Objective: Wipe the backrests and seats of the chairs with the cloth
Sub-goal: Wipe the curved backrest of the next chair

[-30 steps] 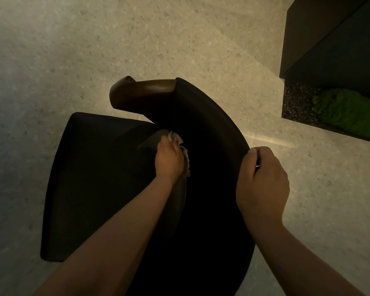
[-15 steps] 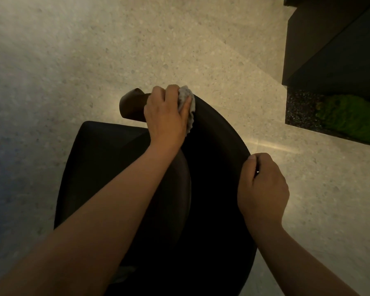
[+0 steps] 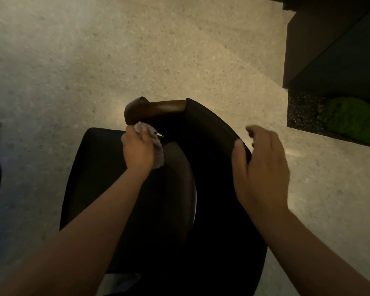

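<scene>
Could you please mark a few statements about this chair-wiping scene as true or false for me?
1. The left hand holds the small grey fuzzy cloth. True.
2. The right hand also holds a cloth. False: it holds no cloth and is at the black curved padded backrest's top edge.
3. The cloth is close to the brown wooden armrest end. True.
4. The green mossy patch lies left of the backrest. False: it lies to its right.

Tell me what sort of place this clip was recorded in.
Probably a public interior, perhaps a restaurant or lobby: pale speckled terrazzo-style floor, a black upholstered chair with a curved backrest and brown wooden armrest, and a bed of green moss and dark gravel beside dark cabinetry.
</scene>
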A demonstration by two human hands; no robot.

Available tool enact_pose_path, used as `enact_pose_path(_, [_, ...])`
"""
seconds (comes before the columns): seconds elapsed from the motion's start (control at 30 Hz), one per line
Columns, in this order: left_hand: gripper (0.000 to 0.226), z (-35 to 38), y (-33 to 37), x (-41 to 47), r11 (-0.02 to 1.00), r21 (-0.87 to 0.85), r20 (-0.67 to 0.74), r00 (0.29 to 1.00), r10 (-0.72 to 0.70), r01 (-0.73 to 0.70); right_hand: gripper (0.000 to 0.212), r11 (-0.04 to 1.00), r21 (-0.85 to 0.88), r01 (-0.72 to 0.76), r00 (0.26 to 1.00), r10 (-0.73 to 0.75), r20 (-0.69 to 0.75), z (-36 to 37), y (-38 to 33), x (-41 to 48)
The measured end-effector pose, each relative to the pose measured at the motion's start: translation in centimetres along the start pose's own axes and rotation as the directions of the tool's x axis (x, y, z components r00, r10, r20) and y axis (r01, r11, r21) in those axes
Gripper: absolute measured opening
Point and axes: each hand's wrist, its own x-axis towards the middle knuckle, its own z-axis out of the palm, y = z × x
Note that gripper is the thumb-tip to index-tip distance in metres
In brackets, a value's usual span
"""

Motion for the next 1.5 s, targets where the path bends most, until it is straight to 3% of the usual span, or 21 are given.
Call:
enact_pose_path(0.1, [0.034, 0.3, 2.3, -0.9, 0.93, -0.353, 0.068, 0.994, -0.086, 0.104, 0.037, 0.991, -0.034, 0.128, 0.989, -0.125, 0.085, 1.8, -2.1, 3.4])
enact_pose_path(0.23, [0.032, 1.1, 5.5, -3.5, 0.853, -0.509, -0.028, 0.992, 0.122, -0.119, 0.039, 0.986, -0.128, 0.105, 0.975, -0.078, 0.206, 4.8, -1.9, 5.1])
enact_pose_path(0.33, [0.028, 2.5, 6.1, -4.5, 0.833, -0.49, -0.114, 0.966, 0.232, -0.258, 0.038, 0.965, -0.224, 0.135, 0.979, -0.096, 0.177, 6.0, -1.6, 4.8])
enact_pose_path(0.47, [0.022, 4.2, 5.2, -3.4, 0.832, -0.49, -0.203, 0.962, 0.182, -0.261, 0.04, 0.957, -0.249, 0.148, 0.983, -0.116, 0.141, 6.4, -1.6, 4.7])
enact_pose_path(0.6, [0.022, 4.5, 0.8, -1.0, 0.874, -0.479, -0.027, 0.993, -0.111, 0.085, 0.046, 0.951, -0.267, 0.154, 0.984, -0.123, 0.132, 6.5, -1.6, 4.5])
enact_pose_path(0.67, [0.022, 3.8, -1.4, 1.0, 0.905, -0.399, -0.006, 0.986, -0.164, 0.148, 0.048, 0.948, -0.273, 0.163, 0.983, -0.133, 0.124, 6.6, -1.5, 4.5])
enact_pose_path(0.83, [0.019, 1.8, -2.5, 1.9, 0.954, -0.299, -0.021, 1.0, -0.01, 0.003, 0.051, 0.942, -0.293, 0.166, 0.982, -0.132, 0.132, 6.8, -1.5, 4.6])
enact_pose_path(0.9, [0.022, 0.9, -1.9, 0.7, 0.938, -0.31, -0.131, 0.984, 0.122, -0.157, 0.052, 0.941, -0.297, 0.161, 0.982, -0.124, 0.14, 6.6, -1.6, 4.5])
enact_pose_path(1.0, [0.025, 0.3, -0.2, 0.4, 0.878, -0.264, -0.265, 0.905, 0.332, -0.399, 0.054, 0.937, -0.306, 0.168, 0.981, -0.13, 0.141, 6.7, -1.6, 4.5])
enact_pose_path(1.03, [0.023, 0.3, 0.3, 0.9, 0.88, -0.239, -0.28, 0.897, 0.342, -0.41, 0.054, 0.935, -0.31, 0.17, 0.981, -0.132, 0.139, 6.7, -1.5, 4.5])
enact_pose_path(1.1, [0.015, 0.3, 0.6, 2.9, 0.932, -0.229, -0.293, 0.933, 0.211, -0.282, 0.055, 0.932, -0.318, 0.172, 0.981, -0.131, 0.145, 6.8, -1.5, 4.5])
enact_pose_path(1.2, [0.015, -0.2, -1.3, 6.5, 0.972, -0.228, -0.16, 0.982, -0.098, 0.06, 0.055, 0.929, -0.327, 0.17, 0.982, -0.133, 0.133, 6.9, -1.4, 4.5])
enact_pose_path(1.27, [0.02, -0.4, -3.3, 7.3, 0.981, -0.049, 0.045, 0.981, -0.187, 0.189, 0.055, 0.926, -0.336, 0.174, 0.982, -0.139, 0.128, 7.0, -1.3, 4.5])
enact_pose_path(1.37, [0.015, -0.3, -5.5, 5.5, 0.988, 0.013, 0.316, 0.937, -0.149, 0.153, 0.054, 0.922, -0.343, 0.178, 0.982, -0.146, 0.118, 7.1, -1.2, 4.5])
enact_pose_path(1.5, [0.009, -2.1, -6.2, 3.2, 0.995, -0.059, 0.331, 0.942, -0.056, 0.08, 0.053, 0.912, -0.364, 0.188, 0.981, -0.155, 0.118, 7.2, -1.2, 4.5])
